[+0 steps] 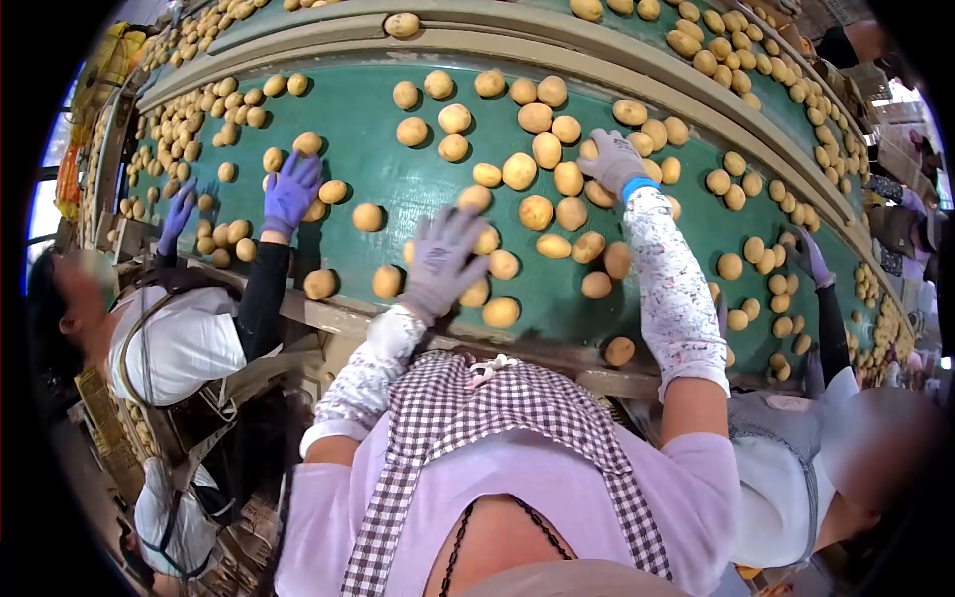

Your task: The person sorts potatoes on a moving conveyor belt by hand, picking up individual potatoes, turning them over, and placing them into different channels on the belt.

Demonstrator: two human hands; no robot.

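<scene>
Potatoes lie scattered over a green conveyor belt [368, 99] in front of me. My left hand [441, 261], in a grey glove, is spread flat over several of them near the belt's front edge. One potato [475, 198] sits by its fingertips, and another [474, 293] shows just below its thumb side. Farther out on the right, my gloved right hand [614, 161] has its thumb and fingers around a potato [589, 149], which is partly covered. Loose potatoes lie close to that hand, including one [569, 178] just left of its thumb.
Purple-gloved hands [290, 194] of a person on the left reach over the belt. A gloved hand [814, 257] of another person works at the right. A beige rail [477, 38] runs along the far side, with one potato [402, 25] on it and more potatoes beyond.
</scene>
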